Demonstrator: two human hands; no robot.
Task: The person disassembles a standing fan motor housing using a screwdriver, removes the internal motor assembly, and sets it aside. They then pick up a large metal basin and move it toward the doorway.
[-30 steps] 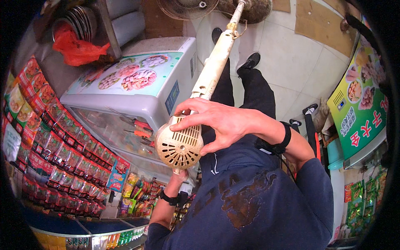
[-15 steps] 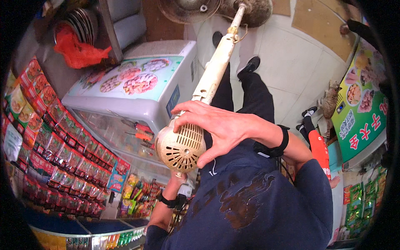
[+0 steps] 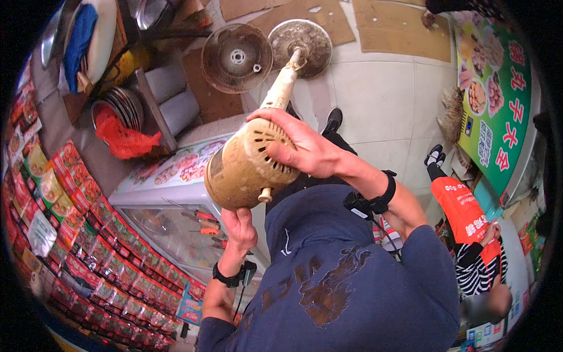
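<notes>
A yellowed pedestal fan head (image 3: pixel 234 167), with a slotted motor housing and a small knob (image 3: pixel 265 195), is tilted up in front of my chest. My right hand (image 3: pixel 308 146) is wrapped over its slotted back, thumb bent across the vents. From below, my left hand (image 3: pixel 239 234) grips the housing's lower rim; its thumb shows, while some fingers are hidden behind the housing. A cream pole (image 3: pixel 280 88) runs away from the head to a round, dirty base (image 3: pixel 314 50) on the floor. Beside that base lies a wire fan grille (image 3: pixel 220 73) with a small ring-shaped part on it.
A white freezer (image 3: pixel 170 199) stands at left, with red-handled tools (image 3: pixel 206 218) near its edge. Racks of red packets (image 3: pixel 111 246) line the left side. A stool-like chair (image 3: pixel 173 102) is beyond. At right are a cat (image 3: pixel 450 114), a green-sided freezer (image 3: pixel 498 117) and a seated person (image 3: pixel 469 234).
The fan head has tipped, so its side and knob now show. My right hand has shifted up over the vents. My left hand has come into fuller view, and my view has swung.
</notes>
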